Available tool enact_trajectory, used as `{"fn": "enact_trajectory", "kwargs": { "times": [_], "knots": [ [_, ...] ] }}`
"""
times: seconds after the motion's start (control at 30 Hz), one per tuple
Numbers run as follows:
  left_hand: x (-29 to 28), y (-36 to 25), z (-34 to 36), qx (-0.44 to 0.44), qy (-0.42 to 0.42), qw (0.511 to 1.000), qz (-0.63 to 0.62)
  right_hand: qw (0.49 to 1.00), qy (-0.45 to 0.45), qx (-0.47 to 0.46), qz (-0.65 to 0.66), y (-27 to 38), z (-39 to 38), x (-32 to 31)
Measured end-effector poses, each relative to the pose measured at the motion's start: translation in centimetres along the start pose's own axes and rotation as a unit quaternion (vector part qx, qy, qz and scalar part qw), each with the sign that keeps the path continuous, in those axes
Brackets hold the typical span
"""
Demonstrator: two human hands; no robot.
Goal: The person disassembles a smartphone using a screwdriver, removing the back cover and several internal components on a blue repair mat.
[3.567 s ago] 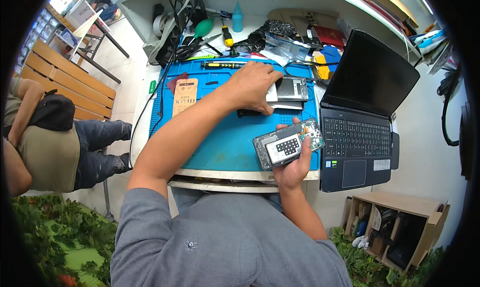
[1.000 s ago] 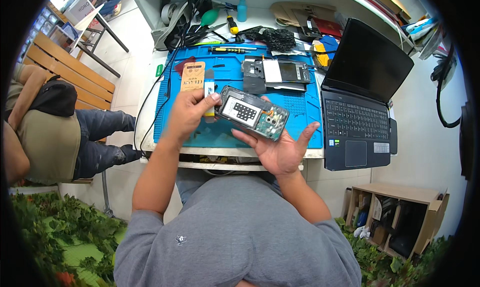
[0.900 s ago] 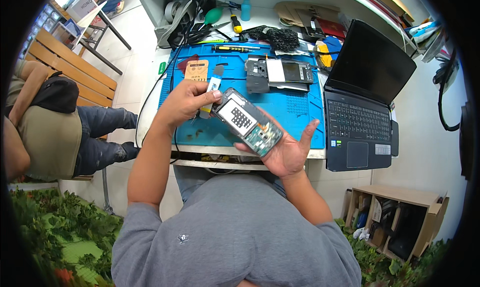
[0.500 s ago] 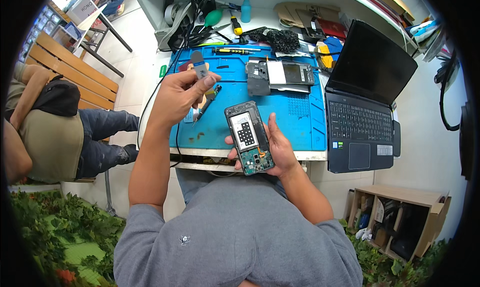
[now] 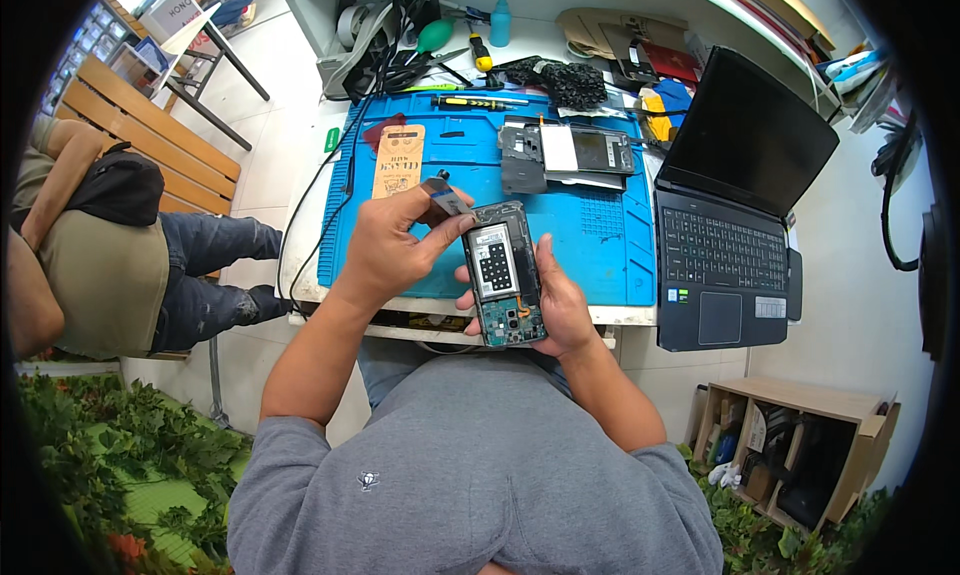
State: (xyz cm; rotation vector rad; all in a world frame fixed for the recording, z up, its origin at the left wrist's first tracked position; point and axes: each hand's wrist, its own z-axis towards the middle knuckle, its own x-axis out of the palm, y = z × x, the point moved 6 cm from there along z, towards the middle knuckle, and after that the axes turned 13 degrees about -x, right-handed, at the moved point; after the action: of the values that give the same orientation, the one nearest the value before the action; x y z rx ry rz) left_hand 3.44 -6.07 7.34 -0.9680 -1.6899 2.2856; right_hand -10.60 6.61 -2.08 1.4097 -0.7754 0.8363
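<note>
An opened smartphone (image 5: 524, 275) rests in my right hand (image 5: 566, 313), its back off. A white-wrapped battery (image 5: 492, 263) sits in its frame, with a green circuit board (image 5: 497, 323) at the near end. My right fingers wrap round it from beneath, thumb along the right edge. Between thumb and fingers, my left hand (image 5: 390, 253) pinches a thin, flat grey metal pry tool (image 5: 446, 197). That hand is at the phone's upper left corner; whether the tool touches the phone, I cannot tell. Under both hands lies a blue work mat (image 5: 618, 265).
A brown printed card (image 5: 398, 157) lies beyond my left hand. Phone parts (image 5: 600, 153) lie at the far right of the mat, near an open laptop (image 5: 718, 265). Screwdrivers (image 5: 468, 103), a blue bottle (image 5: 500, 21) and cables (image 5: 385, 45) stand farther back. A person (image 5: 95, 255) sits at left.
My left hand has come down and right, bringing the pry tool from above the mat to the phone's upper corner. The brown card is more exposed. My right hand keeps holding the phone.
</note>
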Motion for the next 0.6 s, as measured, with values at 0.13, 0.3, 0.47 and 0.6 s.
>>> {"fn": "enact_trajectory", "kwargs": {
  "times": [0.13,0.3,0.47,0.6],
  "knots": [
    [0.2,-1.3,-0.4,0.125,0.002,0.987,0.097,0.998,-0.02,-0.004,-0.055,-0.1,-0.2,-0.4],
    [-0.2,0.3,0.5,-0.042,0.055,0.997,0.031,0.998,-0.021,-0.006,-0.057,0.2,-0.4,0.2],
    [0.1,0.3,0.8,-0.027,0.086,0.995,0.045,0.996,-0.03,-0.01,-0.081,0.3,-0.5,0.2],
    [0.1,1.4,1.1,-0.076,0.123,0.989,0.023,0.994,-0.026,-0.002,-0.11,0.4,-0.6,0.2]
  ]
}}
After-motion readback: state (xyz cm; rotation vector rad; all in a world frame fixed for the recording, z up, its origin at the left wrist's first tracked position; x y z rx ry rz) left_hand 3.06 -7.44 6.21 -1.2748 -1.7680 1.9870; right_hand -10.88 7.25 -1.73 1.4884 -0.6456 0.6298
